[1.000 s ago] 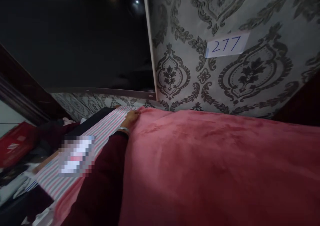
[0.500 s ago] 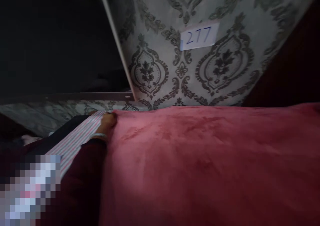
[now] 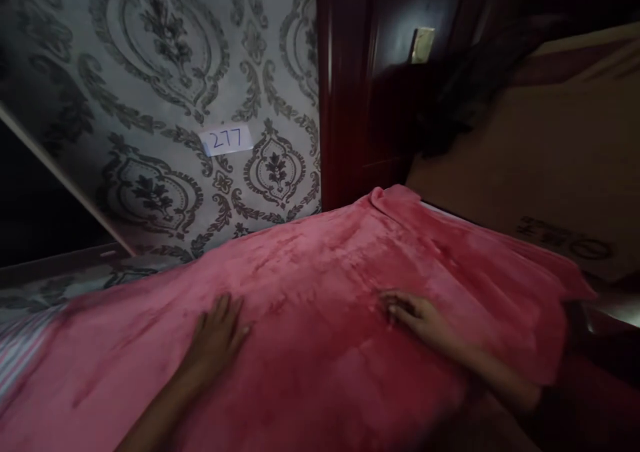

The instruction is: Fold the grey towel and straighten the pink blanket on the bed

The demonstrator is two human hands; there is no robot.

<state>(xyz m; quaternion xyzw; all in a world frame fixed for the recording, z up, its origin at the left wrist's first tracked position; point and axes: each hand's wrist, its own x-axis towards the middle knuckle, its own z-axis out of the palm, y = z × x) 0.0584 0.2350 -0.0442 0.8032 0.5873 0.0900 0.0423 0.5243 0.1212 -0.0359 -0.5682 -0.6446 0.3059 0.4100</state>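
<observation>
The soft pink blanket [image 3: 310,365] lies spread out beside the wall [image 3: 200,192]. The left hand [image 3: 217,339] is flat on it, fingers loose. The right hand [image 3: 417,315] is at its right part, fingers bent; I can't tell if it pinches. Striped cloth [image 3: 23,345] shows far left, a big brown box [image 3: 550,172] far right.

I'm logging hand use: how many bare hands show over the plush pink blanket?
2: the bare left hand lies on the plush pink blanket, left of the picture's centre; the bare right hand is over it, right of centre. No others show.
</observation>
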